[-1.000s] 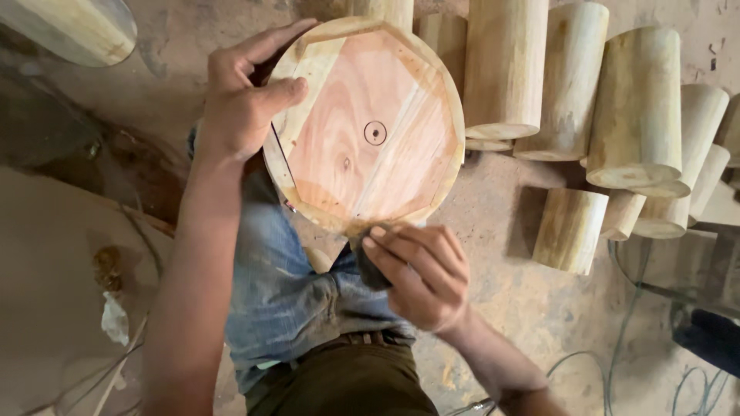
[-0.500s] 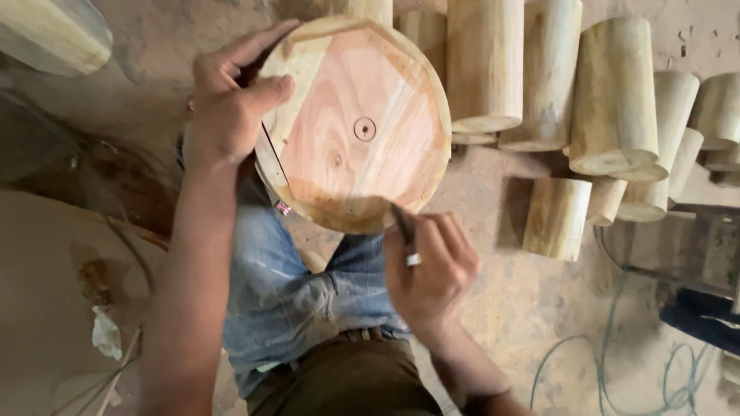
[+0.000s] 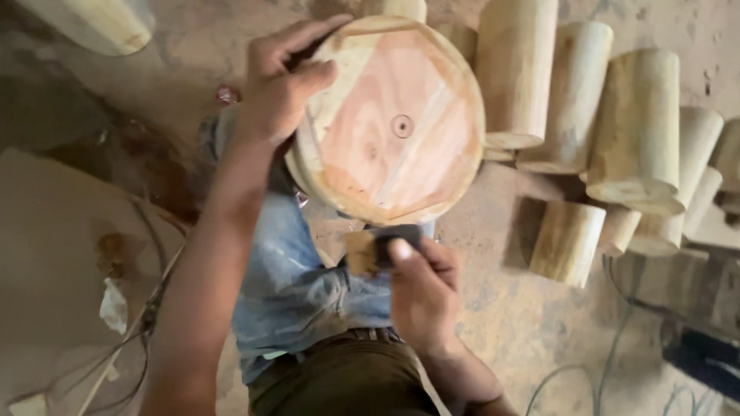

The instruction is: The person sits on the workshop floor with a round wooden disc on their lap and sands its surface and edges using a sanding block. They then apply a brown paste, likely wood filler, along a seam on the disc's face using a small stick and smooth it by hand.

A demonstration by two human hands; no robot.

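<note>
A round wooden disc with a small hole at its centre rests tilted on my knee, which is covered in blue jeans. My left hand grips the disc's upper left rim, thumb on the face and fingers over the edge. Just below the disc, my right hand pinches a small folded piece of sandpaper, tan on one side and dark on the other. The paper sits a little below the disc's lower rim, not touching it.
Several pale wooden cylinders stand and lie on the dusty floor to the right, one short one nearest my right hand. Another log end lies top left. Cables trail at the lower right, and a flat board sits at left.
My right hand has drawn back from the disc's lower rim toward my body and now shows the sandpaper between its fingers. The left hand keeps its hold on the disc.
</note>
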